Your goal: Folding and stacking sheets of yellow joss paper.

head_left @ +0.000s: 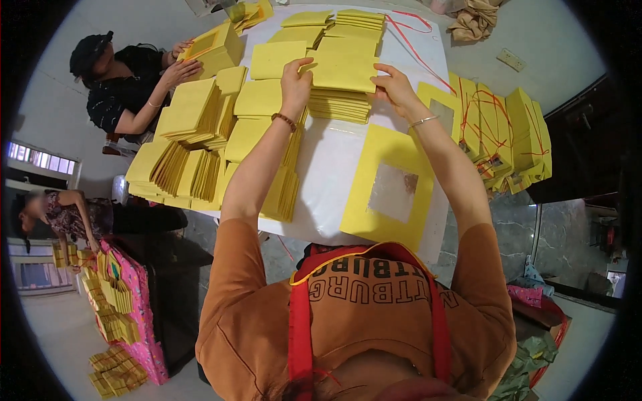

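A flat yellow paper packet [344, 63] lies on top of a stack of similar packets [340, 105] on the white-covered table. Its left edge is between the thumb and fingers of my left hand [296, 81]. On the other side, my right hand [396, 88] pinches the right edge near the corner. Whether I grip only the top packet or a few together, I cannot tell. Below my right forearm lies a large yellow sheet [361, 180] with a pale rectangular window [393, 192].
Stacks of folded yellow paper [190, 110] cover the table's left side. Red string [418, 53] lies at the far right. Tied yellow bundles [485, 123] stand beyond the right edge. A person [127, 87] at the left handles a yellow block [217, 50]; another person [73, 214] stands farther back.
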Demonstrator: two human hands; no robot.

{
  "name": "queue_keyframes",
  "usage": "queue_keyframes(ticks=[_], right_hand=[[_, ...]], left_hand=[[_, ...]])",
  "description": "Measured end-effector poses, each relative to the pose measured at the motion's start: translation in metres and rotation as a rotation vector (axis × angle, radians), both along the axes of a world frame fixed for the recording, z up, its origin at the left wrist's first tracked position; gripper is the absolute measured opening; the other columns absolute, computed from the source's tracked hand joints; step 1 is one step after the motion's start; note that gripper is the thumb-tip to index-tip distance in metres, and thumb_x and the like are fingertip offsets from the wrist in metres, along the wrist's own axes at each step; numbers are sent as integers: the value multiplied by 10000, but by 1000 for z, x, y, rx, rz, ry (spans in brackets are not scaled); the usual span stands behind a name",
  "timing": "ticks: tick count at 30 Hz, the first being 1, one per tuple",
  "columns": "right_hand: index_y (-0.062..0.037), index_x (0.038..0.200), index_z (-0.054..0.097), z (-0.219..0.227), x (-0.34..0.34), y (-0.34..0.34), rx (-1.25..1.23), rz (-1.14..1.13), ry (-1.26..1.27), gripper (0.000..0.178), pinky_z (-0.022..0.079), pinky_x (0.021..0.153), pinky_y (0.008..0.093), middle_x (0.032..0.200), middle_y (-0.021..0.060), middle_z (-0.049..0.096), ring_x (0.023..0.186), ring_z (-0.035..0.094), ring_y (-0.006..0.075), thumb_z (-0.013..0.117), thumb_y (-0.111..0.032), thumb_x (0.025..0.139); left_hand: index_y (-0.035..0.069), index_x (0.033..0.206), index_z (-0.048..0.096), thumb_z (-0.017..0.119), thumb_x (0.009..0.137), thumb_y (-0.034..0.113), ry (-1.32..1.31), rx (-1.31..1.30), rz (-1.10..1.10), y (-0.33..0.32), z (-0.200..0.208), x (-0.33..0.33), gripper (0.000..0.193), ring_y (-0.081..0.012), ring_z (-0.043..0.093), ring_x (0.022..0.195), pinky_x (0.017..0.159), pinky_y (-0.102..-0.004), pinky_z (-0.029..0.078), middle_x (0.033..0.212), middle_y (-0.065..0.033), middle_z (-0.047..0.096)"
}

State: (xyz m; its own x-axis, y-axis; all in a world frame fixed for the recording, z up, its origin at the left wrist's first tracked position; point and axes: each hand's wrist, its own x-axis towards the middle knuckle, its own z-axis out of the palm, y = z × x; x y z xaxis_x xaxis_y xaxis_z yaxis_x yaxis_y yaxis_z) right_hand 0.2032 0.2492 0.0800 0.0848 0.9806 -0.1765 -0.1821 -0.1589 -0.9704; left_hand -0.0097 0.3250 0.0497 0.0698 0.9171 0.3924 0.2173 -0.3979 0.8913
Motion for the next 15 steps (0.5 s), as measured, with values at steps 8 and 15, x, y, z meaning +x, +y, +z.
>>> queue_keyframes(ticks=[8, 15], right_hand=[[25, 1232, 376, -46, 8, 45, -129, -30, -114, 480, 549, 617, 248, 791, 63, 501, 602, 527, 105, 585, -59, 808], [30, 1237, 382, -58, 2, 48, -196, 69, -262, 504, 521, 552, 230, 732, 32, 463, 559, 475, 85, 603, -77, 798]], left_hand=[[35, 939, 615, 492, 798, 36, 347, 85, -16, 37, -36, 14, 188, -316, 542, 935, 818, -355, 444, 1025, -178, 539], [37, 908, 624, 500, 821, 87, 523, 200, -84, 37, -51, -6, 159, -330, 536, 944, 820, -367, 443, 995, -183, 555]])
